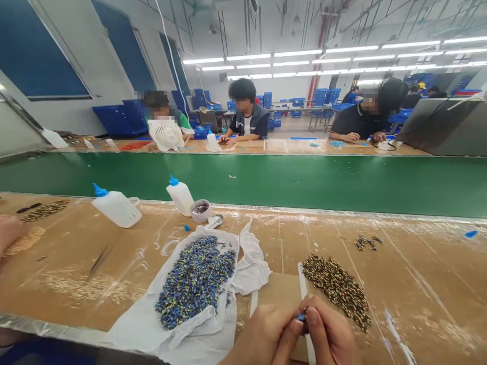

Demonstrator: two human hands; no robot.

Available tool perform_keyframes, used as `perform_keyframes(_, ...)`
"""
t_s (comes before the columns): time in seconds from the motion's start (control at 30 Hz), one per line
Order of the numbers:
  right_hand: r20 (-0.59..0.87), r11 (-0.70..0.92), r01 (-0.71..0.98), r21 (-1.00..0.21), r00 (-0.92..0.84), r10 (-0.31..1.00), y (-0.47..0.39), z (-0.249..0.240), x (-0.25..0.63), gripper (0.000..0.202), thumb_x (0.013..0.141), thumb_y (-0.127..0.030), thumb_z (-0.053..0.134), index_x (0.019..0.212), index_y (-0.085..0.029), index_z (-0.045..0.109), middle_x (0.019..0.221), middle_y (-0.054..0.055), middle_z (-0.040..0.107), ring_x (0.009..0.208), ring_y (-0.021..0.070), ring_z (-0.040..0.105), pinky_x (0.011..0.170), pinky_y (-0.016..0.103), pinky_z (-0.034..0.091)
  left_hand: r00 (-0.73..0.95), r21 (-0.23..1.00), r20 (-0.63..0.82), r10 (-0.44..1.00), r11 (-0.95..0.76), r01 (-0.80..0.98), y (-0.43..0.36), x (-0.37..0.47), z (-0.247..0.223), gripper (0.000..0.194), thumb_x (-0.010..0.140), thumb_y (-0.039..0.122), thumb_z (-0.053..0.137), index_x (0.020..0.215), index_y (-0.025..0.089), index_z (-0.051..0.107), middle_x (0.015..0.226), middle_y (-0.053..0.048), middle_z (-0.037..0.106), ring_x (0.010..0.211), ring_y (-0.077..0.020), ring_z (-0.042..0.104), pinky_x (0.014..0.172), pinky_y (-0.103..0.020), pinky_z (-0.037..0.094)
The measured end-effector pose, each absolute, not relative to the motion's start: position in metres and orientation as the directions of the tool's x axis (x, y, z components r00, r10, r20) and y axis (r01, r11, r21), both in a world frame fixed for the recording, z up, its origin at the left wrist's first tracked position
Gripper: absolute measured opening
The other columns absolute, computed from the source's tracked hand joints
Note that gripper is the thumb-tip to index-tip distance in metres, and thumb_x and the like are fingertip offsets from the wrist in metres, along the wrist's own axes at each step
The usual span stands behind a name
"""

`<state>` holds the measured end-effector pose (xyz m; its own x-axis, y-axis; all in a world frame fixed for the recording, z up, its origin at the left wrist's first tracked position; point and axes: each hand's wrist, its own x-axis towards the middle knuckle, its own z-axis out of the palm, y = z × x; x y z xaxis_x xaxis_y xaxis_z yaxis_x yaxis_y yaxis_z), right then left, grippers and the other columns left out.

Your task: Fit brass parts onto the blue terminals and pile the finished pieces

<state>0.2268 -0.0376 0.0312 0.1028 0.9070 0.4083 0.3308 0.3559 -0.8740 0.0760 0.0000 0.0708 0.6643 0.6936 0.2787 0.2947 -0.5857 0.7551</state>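
My left hand [268,329] and my right hand [330,327] meet low in the view, fingertips pinched together. Between them shows a small blue piece [300,318], with something dark beside it that the fingers partly cover. Left of my hands, a heap of small blue and yellow pieces [196,279] lies on a crumpled white sheet [140,324]. To the right spreads a pile of tiny brown and gold pieces [337,289]. Beyond that pile is a small cluster of dark pieces with blue bits [368,243].
Two white bottles with blue caps, one here [117,209] and another here [180,196], stand near a tape roll [201,210]. A green belt [243,177] runs behind the brown work surface [437,274]. A neighbour's hand [10,230] is at far left; other people sit across the belt.
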Motion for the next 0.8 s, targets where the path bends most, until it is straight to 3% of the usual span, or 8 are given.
perform_keyframes(0.23,0.435,0.407,0.342,-0.847,0.004,0.901,-0.028,0.054,0.237,0.031,0.104,-0.025,0.033,0.076,-0.021,0.047,0.066,-0.001,0.051,0.06,0.0129,0.049,0.058,0.026,0.035,0.668,0.765,0.247,0.702,-0.564,0.309,0.003,0.082,0.087,0.025,0.102,0.021,0.039,0.081,0.018,0.05,0.072,0.0,0.057,0.067,-0.0127,0.051,0.064,-0.025,0.035)
perform_keyframes(0.43,0.489,0.478,0.309,-0.822,-0.048,0.871,-0.032,0.056,0.234,0.031,0.105,-0.025,0.029,0.078,-0.021,0.044,0.068,-0.001,0.046,0.061,0.0127,0.045,0.058,0.027,0.033,0.649,0.749,0.32,0.69,-0.604,0.273,-0.002,0.081,0.089,0.027,0.099,0.013,0.04,0.072,0.018,0.041,0.065,0.002,0.046,0.061,-0.0111,0.042,0.059,-0.025,0.031)
perform_keyframes(0.6,0.509,0.533,0.376,-0.758,-0.17,0.844,-0.042,0.054,0.23,0.034,0.106,-0.029,0.025,0.077,-0.022,0.041,0.067,0.0,0.045,0.059,0.0134,0.043,0.055,0.028,0.032,0.715,0.706,0.299,0.632,-0.65,0.279,-0.007,0.068,0.088,0.025,0.097,0.011,0.04,0.074,0.019,0.041,0.065,0.002,0.045,0.058,-0.0117,0.04,0.056,-0.026,0.03)
perform_keyframes(0.8,0.462,0.501,0.432,-0.749,-0.201,0.864,-0.053,0.052,0.223,0.032,0.106,-0.03,0.025,0.077,-0.023,0.039,0.064,-0.002,0.041,0.055,0.0135,0.04,0.055,0.029,0.03,0.734,0.655,0.306,0.606,-0.694,0.3,-0.014,0.056,0.083,0.022,0.093,0.008,0.039,0.075,0.02,0.04,0.066,0.001,0.047,0.059,-0.0132,0.042,0.056,-0.027,0.03)
